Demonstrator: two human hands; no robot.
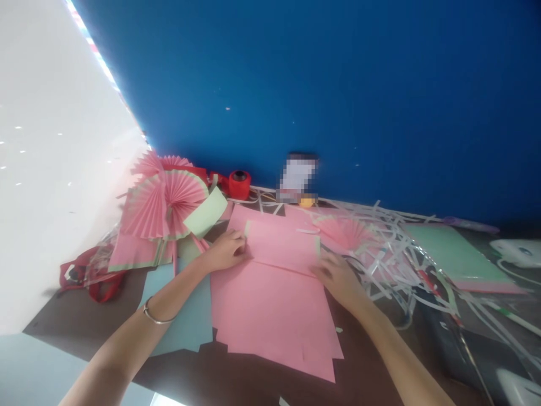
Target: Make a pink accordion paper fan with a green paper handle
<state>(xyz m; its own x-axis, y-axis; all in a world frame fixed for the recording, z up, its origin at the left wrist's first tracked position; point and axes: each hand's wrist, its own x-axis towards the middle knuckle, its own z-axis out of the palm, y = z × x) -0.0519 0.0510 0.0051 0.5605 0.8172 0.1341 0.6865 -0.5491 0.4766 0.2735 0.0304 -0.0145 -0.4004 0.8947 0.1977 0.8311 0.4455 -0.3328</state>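
A pink paper sheet [281, 242] with narrow green strips at its two short ends lies across other pink sheets [274, 316] on the table. My left hand [226, 251] has its fingers curled at the left end of the upper sheet, closed on its edge. At the opposite end, my right hand [337, 276] grips the lower right corner with thumb and fingers close together. Part of each grip is hidden by the fingers. Light blue paper [186, 310] lies below my left forearm.
Pleated pink paper fans [169, 200] are piled at the left, near a red tape roll [239, 185]. White paper strips [393, 254] tangle at the right, beside green sheets [456, 254]. A blurred-out upright object [298, 177] leans on the blue wall [329, 84].
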